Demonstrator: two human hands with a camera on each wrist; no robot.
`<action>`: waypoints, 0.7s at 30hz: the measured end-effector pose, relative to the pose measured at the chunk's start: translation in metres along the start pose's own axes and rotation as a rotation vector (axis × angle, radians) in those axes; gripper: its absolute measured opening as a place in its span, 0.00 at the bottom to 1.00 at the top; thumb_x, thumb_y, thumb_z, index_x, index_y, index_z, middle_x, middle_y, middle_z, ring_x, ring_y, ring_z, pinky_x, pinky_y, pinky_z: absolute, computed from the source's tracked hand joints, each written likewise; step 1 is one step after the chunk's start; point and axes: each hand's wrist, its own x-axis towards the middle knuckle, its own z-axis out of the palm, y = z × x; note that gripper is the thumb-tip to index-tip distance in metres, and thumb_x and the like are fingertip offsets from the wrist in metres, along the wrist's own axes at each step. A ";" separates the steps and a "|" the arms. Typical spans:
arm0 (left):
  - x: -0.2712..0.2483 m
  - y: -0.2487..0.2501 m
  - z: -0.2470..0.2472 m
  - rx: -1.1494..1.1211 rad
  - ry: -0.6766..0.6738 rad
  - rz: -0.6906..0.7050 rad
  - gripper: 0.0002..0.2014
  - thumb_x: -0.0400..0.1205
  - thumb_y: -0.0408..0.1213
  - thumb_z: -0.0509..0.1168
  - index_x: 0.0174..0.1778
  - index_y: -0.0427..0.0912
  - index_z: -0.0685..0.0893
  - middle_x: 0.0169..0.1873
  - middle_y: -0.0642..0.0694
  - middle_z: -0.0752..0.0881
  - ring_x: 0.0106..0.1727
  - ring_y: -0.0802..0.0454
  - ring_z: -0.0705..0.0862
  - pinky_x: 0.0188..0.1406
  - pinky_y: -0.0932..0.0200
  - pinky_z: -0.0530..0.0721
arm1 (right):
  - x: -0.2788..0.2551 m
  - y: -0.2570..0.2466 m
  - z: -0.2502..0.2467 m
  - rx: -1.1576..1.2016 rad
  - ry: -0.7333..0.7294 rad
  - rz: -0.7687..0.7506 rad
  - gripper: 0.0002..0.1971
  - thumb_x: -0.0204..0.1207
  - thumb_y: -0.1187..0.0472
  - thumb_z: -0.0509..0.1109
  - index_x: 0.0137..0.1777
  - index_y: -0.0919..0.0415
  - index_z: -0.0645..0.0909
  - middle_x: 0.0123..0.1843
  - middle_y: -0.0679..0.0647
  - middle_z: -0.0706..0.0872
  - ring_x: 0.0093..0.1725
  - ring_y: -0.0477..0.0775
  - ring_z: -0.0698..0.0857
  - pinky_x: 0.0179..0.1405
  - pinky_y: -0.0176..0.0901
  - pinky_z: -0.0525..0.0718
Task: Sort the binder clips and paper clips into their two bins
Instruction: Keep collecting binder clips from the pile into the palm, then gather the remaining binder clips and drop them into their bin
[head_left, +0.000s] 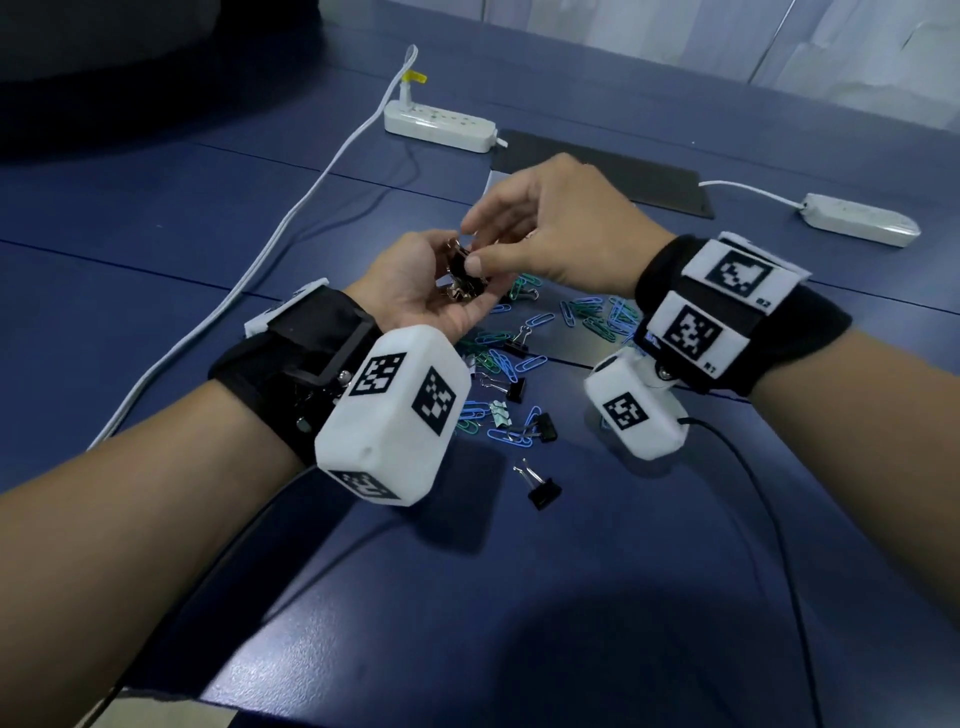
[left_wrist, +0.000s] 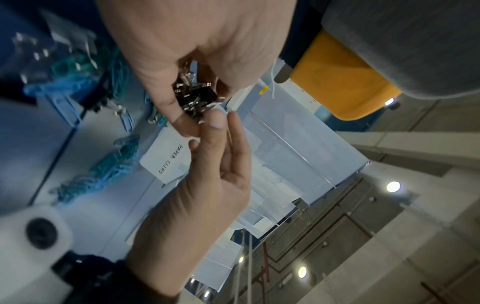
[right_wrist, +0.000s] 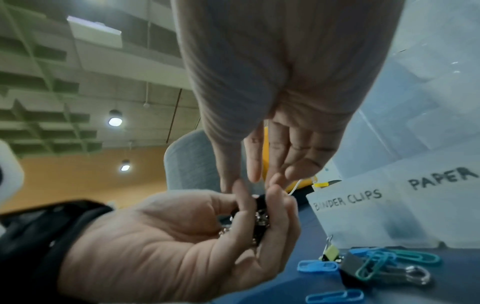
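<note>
My left hand (head_left: 457, 283) is cupped palm-up above the table, its fingers curled round a bunch of black binder clips (head_left: 462, 280) (left_wrist: 197, 96) (right_wrist: 259, 222). My right hand (head_left: 470, 247) reaches over it, thumb and forefinger pinching one black binder clip at the top of the bunch. Blue and green paper clips (head_left: 519, 358) lie scattered on the blue table (head_left: 623, 571) below both hands, with three loose binder clips (head_left: 543, 491) among them. Two clear bins stand beyond the hands, one labelled BINDER CLIPS (right_wrist: 348, 200), the other PAPER CLIPS (right_wrist: 441, 178) (left_wrist: 168, 156).
A white power strip (head_left: 439, 124) with a long white cable (head_left: 291, 218) lies at the back left. A second power strip (head_left: 857, 218) is at the back right. A dark flat mat (head_left: 623, 179) lies behind the hands. Black camera cables trail off the table's front edge.
</note>
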 end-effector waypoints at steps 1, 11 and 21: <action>0.000 -0.001 0.004 -0.019 -0.004 -0.013 0.08 0.85 0.32 0.56 0.54 0.33 0.77 0.52 0.34 0.80 0.41 0.44 0.83 0.26 0.58 0.89 | -0.001 0.002 -0.003 0.008 0.034 0.005 0.15 0.65 0.52 0.79 0.50 0.57 0.89 0.43 0.52 0.93 0.43 0.46 0.91 0.53 0.43 0.87; 0.020 0.032 0.049 0.278 0.052 0.089 0.15 0.79 0.44 0.69 0.37 0.36 0.78 0.39 0.38 0.80 0.36 0.51 0.81 0.25 0.70 0.84 | -0.048 0.051 -0.041 0.009 0.268 0.177 0.10 0.73 0.51 0.72 0.44 0.57 0.89 0.38 0.56 0.92 0.37 0.52 0.89 0.48 0.45 0.86; 0.072 0.047 0.100 1.651 0.123 0.458 0.02 0.79 0.33 0.68 0.41 0.40 0.86 0.34 0.48 0.85 0.33 0.58 0.84 0.42 0.64 0.87 | -0.076 0.065 -0.042 -0.141 0.129 0.199 0.08 0.74 0.50 0.71 0.42 0.51 0.89 0.35 0.42 0.89 0.34 0.38 0.84 0.35 0.18 0.75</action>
